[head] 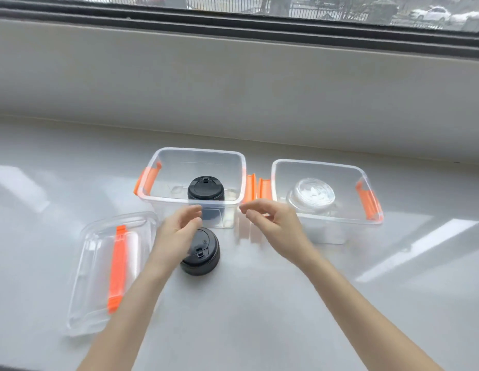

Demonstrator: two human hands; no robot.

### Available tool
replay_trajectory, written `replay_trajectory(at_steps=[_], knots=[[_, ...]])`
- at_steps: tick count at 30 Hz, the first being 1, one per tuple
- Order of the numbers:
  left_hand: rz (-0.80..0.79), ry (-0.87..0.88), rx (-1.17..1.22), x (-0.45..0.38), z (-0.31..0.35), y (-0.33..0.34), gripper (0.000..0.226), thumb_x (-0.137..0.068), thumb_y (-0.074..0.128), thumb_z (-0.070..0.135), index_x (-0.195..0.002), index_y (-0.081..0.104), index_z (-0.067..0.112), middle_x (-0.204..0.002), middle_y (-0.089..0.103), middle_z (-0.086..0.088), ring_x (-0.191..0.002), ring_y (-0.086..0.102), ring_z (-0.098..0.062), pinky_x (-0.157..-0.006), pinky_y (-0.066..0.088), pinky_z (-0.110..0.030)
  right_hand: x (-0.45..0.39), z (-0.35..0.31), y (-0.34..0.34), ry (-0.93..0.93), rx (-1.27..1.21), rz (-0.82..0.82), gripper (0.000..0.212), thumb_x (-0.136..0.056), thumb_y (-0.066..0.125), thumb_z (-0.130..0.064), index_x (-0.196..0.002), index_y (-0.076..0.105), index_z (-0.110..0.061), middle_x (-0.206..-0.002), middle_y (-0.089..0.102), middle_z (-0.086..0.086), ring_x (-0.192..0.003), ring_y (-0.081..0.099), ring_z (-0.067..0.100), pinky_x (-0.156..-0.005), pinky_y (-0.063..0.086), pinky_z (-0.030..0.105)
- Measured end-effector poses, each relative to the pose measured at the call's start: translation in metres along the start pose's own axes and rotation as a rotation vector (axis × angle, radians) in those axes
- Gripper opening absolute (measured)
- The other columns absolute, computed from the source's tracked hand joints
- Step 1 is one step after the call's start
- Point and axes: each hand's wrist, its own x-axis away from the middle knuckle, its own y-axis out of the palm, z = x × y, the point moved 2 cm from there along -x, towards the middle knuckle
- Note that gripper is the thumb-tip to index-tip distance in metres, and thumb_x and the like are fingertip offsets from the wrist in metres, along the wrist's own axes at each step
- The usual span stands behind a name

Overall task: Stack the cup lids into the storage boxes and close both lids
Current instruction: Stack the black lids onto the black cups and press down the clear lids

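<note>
Two clear storage boxes with orange latches stand open side by side. The left box (155,156) holds a stack of black cup lids (205,189). The right box (366,174) holds a stack of clear cup lids (312,195). A second stack of black lids (202,253) sits on the counter in front of the left box. My left hand (176,230) hovers just left of and above that stack, fingers curved and apart, holding nothing. My right hand (273,220) hangs between the boxes, fingers loosely bent, empty.
A clear box lid with an orange handle strip (111,266) lies flat at the near left. The grey counter (259,317) ends at a low wall (233,89) under a window. The orange latches (255,187) of both boxes meet in the gap between them.
</note>
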Motion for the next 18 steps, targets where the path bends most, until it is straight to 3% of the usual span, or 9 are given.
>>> replay_trajectory(at_steps=[3,7,10,12,14,18], knots=[[0.068,-0.141,-0.089,0.006,-0.039,-0.016,0.041,-0.087,0.048,0.015,-0.128,0.047,0.016,-0.136,0.05,-0.002,-0.123,0.045,-0.014,-0.098,0.032,-0.027,0.006,0.023,0.039,0.169,-0.038,-0.113,0.017,-0.087,0.056,-0.014,-0.101,0.067,-0.015,-0.095,0.066,-0.005,-0.078,0.057,0.001,-0.072,0.044,0.008],[-0.016,-0.267,-0.094,0.007,-0.064,-0.018,0.049,-0.088,0.048,0.021,-0.136,0.036,0.013,-0.143,0.042,-0.007,-0.13,0.039,-0.019,-0.103,0.029,-0.029,0.006,0.049,0.073,0.384,-0.087,-0.125,0.032,-0.086,0.058,-0.025,-0.116,0.057,-0.014,-0.112,0.062,0.005,-0.099,0.057,0.014,-0.089,0.047,0.03],[-0.051,-0.343,-0.051,0.001,-0.07,-0.017,0.055,-0.089,0.047,0.023,-0.14,0.029,0.012,-0.148,0.034,-0.01,-0.134,0.034,-0.022,-0.108,0.028,-0.033,0.004,0.06,0.089,0.5,-0.171,-0.106,0.042,-0.085,0.059,-0.03,-0.124,0.051,-0.015,-0.118,0.056,0.006,-0.106,0.054,0.016,-0.091,0.045,0.031],[-0.071,-0.378,-0.025,-0.002,-0.072,-0.017,0.053,-0.089,0.047,0.021,-0.138,0.03,0.012,-0.145,0.037,-0.01,-0.13,0.038,-0.023,-0.107,0.033,-0.035,0.003,0.064,0.097,0.564,-0.198,-0.1,0.046,-0.086,0.058,-0.032,-0.126,0.048,-0.014,-0.118,0.055,0.006,-0.105,0.054,0.017,-0.091,0.045,0.032],[-0.096,-0.388,0.008,-0.002,-0.074,-0.015,0.041,-0.088,0.046,0.019,-0.129,0.041,0.016,-0.128,0.052,-0.008,-0.112,0.049,-0.021,-0.092,0.038,-0.031,0.003,0.067,0.102,0.597,-0.202,-0.086,0.044,-0.087,0.056,-0.03,-0.126,0.047,-0.011,-0.113,0.056,0.006,-0.099,0.054,0.017,-0.086,0.044,0.03],[-0.137,-0.398,0.057,-0.005,-0.077,-0.013,0.029,-0.088,0.046,0.017,-0.116,0.049,0.02,-0.108,0.057,-0.001,-0.094,0.05,-0.016,-0.078,0.036,-0.027,0.004,0.068,0.109,0.624,-0.259,-0.048,0.034,-0.089,0.054,-0.023,-0.121,0.051,-0.011,-0.1,0.06,0.0,-0.094,0.056,0.018,-0.07,0.044,0.026]])
